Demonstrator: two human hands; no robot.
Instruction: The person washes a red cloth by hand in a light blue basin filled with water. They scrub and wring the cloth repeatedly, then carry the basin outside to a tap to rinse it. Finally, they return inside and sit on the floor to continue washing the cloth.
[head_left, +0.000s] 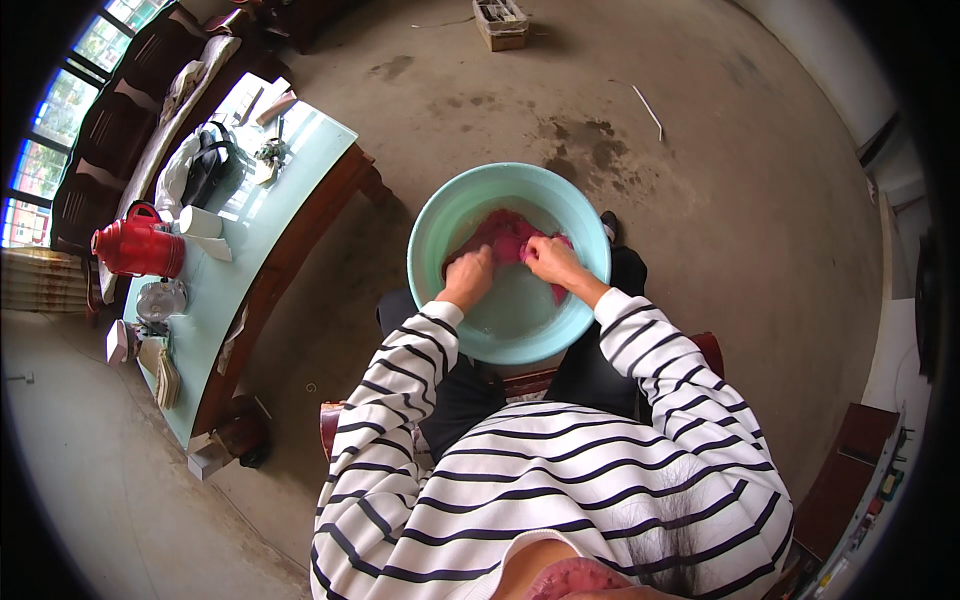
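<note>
A light turquoise basin (592, 225) with water in it stands before me, between my knees. Wet red-pink cloth (504, 229) lies in the basin, partly under the water. My left hand (470, 279) is closed on the left part of the cloth, its fingers bent and slightly blurred. Over on the right, my right hand (553, 259) grips another fold, and a strip of the cloth hangs down beneath that wrist. Both hands are inside the basin's rim, a short way apart. The fingertips are partly hidden by the cloth and the backs of the hands.
To the left is a glass-topped wooden table (300, 172) bearing a red thermos jug (142, 244), a toilet paper roll (200, 222) and a dark bag (208, 169). A wooden sofa (112, 142) stands behind it. Wet patches (592, 142) and a box (501, 26) are on the floor ahead.
</note>
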